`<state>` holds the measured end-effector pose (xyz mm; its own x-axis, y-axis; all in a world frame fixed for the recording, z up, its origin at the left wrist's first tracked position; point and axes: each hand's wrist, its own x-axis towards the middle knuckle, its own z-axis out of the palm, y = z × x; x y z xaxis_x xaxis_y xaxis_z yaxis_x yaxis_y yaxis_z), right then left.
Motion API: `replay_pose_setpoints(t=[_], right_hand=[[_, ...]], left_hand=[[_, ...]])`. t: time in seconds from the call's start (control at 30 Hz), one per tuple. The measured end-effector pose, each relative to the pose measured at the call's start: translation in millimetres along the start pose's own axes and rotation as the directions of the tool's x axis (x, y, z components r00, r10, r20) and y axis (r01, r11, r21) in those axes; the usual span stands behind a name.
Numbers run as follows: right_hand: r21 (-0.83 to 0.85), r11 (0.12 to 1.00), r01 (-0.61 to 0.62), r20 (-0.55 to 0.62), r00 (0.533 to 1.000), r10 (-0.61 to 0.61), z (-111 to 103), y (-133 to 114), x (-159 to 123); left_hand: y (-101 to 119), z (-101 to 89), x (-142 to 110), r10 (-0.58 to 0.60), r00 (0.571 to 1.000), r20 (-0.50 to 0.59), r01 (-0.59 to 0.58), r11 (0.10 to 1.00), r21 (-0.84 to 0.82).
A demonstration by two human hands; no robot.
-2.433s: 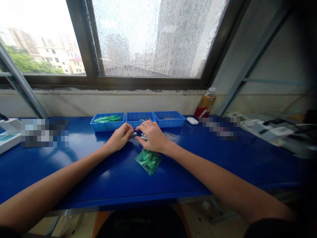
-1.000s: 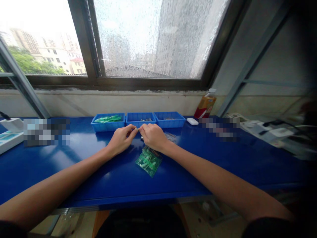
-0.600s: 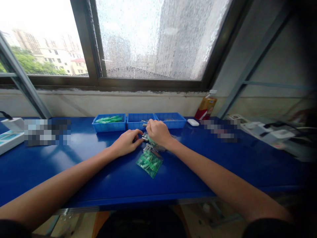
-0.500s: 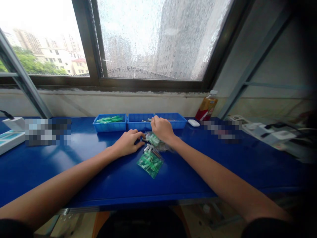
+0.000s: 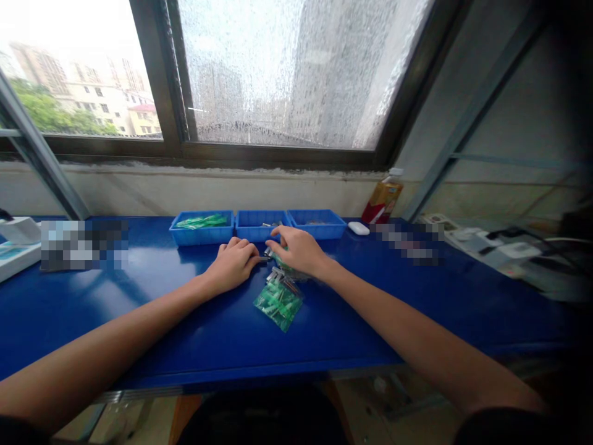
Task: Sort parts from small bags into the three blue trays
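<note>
Rain-beaded glass fills the dark-framed window [image 5: 278, 74] above a smooth, glossy blue tabletop [image 5: 185, 334]. Against the wall stand three ribbed, rectangular plastic trays: the left tray [image 5: 202, 236] holds glossy green strips, the middle tray [image 5: 250, 233] a few small metallic pieces, and the right tray [image 5: 319, 232] small bits too indistinct to name. The left hand [image 5: 231, 266] lies low before them, fingers pinched on a slim metallic piece [image 5: 262, 259] that points toward the right hand [image 5: 301, 252]. That hand arches in front of the middle tray, thumb and forefinger curved apart, above a crinkled clear bag [image 5: 299, 276] it partly hides. Nearer the front edge, short silvery cylinders [image 5: 275, 275] lie beside a flat, shiny green packet [image 5: 278, 304]. A rounded white case [image 5: 358, 228] sits near an amber-and-red bottle [image 5: 383, 199].
</note>
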<state>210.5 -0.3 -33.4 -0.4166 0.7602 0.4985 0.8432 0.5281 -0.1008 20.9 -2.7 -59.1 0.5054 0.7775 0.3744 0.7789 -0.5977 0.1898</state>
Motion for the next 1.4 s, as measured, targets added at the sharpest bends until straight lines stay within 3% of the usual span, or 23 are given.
replay_pose_setpoints(t=[0.1, 0.17, 0.47, 0.67, 0.83, 0.97, 1.1, 1.3, 1.4], right_hand=[[0.053, 0.98, 0.191, 0.024, 0.981, -0.192, -1, -12, -5], [0.051, 0.973, 0.224, 0.01, 0.974, -0.225, 1, -17, -6], [0.088, 0.967, 0.237, -0.034, 0.971, -0.235, 7, -16, -5], [0.068, 0.977, 0.201, -0.053, 0.979, -0.198, 4, -22, -5], [0.112, 0.978, 0.178, -0.065, 0.983, -0.171, 4, -23, -5], [0.138, 0.976, 0.168, -0.049, 0.985, -0.163, 5, -22, -6], [0.179, 0.971, 0.16, -0.08, 0.986, -0.148, 7, -21, -7], [0.086, 0.956, 0.281, -0.107, 0.956, -0.272, 2, -19, -5], [0.033, 0.977, 0.21, -0.146, 0.968, -0.203, -2, -7, 1]], left_hand=[[-3, -3.1, 4, -0.024, 0.999, -0.026, 0.022, 0.997, -0.072], [-4, -6.6, 5, -0.034, 0.998, -0.053, 0.027, 0.992, -0.125], [-4, -11.8, 3, -0.169, 0.985, -0.028, 0.142, 0.896, -0.421], [-3, -12.1, -2, -0.154, 0.986, -0.065, 0.098, 0.849, -0.52], [-2, -9.0, -3, -0.069, 0.99, -0.12, -0.022, 0.777, -0.63], [-1, -9.1, -3, -0.071, 0.984, -0.164, -0.048, 0.781, -0.623], [2, -14.1, -5, -0.102, 0.989, -0.109, 0.016, 0.797, -0.603], [1, -14.8, -3, -0.065, 0.997, -0.031, 0.036, 0.819, -0.573], [1, -10.0, 0, 0.002, 1.0, 0.002, -0.001, 0.9, -0.435]])
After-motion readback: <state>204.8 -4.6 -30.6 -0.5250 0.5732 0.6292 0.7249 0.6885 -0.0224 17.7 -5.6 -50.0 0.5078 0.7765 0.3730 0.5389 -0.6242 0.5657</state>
